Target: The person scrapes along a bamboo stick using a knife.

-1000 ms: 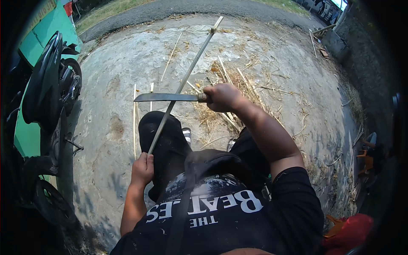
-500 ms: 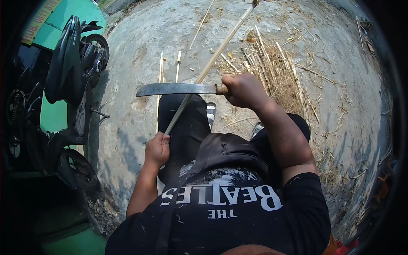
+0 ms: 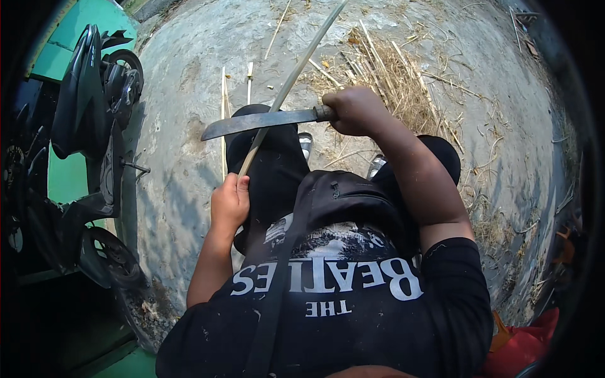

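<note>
A long pale strip, like split bamboo (image 3: 285, 92), slants from my lap up past the top of the picture. Its lower end is in my left hand (image 3: 230, 200), fingers wrapped round it beside my left thigh. My right hand (image 3: 357, 110) is closed on the handle of a machete (image 3: 261, 121), held out over my knees. The broad grey blade points left and crosses the strip a little above my left hand. From this angle I cannot tell how deep the edge sits against the strip.
Thin shavings and split sticks (image 3: 403, 88) lie heaped on the concrete ground (image 3: 183, 82) beyond my right hand. Several loose strips (image 3: 224, 120) lie by my left knee. A dark motorbike (image 3: 94, 120) stands at the left. Something red (image 3: 523, 346) is at the lower right.
The strip's far end has passed out of the top of the picture, and the strip now looks slightly bowed. My left hand is higher; the blade tilts more, its tip lower than its handle.
</note>
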`<state>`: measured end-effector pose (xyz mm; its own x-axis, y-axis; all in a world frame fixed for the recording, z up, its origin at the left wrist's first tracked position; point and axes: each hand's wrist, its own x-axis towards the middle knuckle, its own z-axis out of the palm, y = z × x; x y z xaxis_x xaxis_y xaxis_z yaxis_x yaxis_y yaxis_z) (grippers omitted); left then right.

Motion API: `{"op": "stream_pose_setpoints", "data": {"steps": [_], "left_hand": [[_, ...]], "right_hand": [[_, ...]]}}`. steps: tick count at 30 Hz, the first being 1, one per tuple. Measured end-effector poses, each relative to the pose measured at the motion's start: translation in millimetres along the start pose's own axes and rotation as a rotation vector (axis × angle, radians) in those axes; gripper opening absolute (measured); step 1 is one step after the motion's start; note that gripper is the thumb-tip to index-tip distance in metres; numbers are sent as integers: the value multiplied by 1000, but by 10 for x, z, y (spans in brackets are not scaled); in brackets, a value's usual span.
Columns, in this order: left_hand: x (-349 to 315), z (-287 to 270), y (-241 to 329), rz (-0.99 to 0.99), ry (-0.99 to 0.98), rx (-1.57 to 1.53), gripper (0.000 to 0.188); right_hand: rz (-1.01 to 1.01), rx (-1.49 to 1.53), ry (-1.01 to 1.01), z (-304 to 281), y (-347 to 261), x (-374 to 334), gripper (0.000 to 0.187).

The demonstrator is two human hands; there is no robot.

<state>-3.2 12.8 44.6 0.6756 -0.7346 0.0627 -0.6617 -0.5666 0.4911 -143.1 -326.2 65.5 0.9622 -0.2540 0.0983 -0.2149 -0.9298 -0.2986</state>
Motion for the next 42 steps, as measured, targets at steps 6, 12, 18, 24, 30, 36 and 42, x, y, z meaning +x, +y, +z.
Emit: {"op": "stream_pose_setpoints", "data": {"steps": [6, 12, 18, 24, 30, 36, 42], "left_hand": [[48, 15, 1, -5, 26, -62, 46], [117, -24, -103, -18, -73, -62, 43], [218, -22, 86, -42, -119, -57, 43], [226, -7, 25, -3, -109, -59, 45], [196, -155, 152, -48, -214, -78, 47], [241, -145, 39, -41, -230, -23, 48], [205, -125, 44, -67, -235, -147, 47]], "right_hand": [[446, 486, 40, -18, 473, 246, 28], [151, 237, -33, 245, -12, 306, 19], [156, 414, -131, 143, 396, 395, 15], [127, 248, 6, 246, 208, 344, 15], [329, 348, -45, 206, 702, 317, 23], [224, 287, 5, 234, 563, 284, 26], [217, 380, -90, 198, 422, 291, 22]]}}
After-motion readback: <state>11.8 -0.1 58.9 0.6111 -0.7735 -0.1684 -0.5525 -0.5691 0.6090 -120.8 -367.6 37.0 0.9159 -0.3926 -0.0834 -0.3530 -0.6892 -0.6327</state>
